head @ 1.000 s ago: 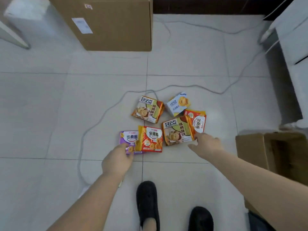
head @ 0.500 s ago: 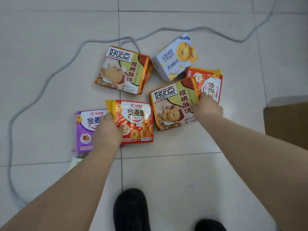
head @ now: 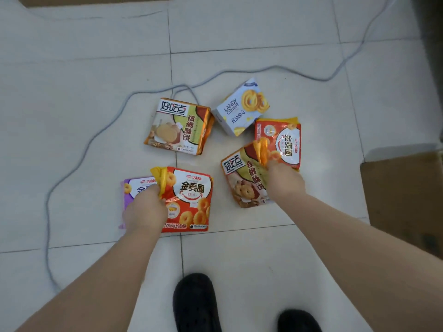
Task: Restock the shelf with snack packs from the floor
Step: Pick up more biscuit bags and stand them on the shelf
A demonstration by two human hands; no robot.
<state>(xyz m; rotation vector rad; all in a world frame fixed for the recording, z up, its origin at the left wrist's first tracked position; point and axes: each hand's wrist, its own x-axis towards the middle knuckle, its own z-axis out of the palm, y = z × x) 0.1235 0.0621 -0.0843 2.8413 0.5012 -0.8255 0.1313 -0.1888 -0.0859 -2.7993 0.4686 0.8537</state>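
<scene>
Gripping: L hand pinches yellow seal of red ring-biscuit pack, w/ purple pack under it, on floor. R hand clenched on orange seal of walnut-biscuit pack, overlapping 2nd red pack.

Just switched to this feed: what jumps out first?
Six bright snack packs lie clustered on the pale tile floor. The left hand grips the red ring-biscuit pack at lower left; the right hand pinches the yellow end of the other red pack at right.
</scene>
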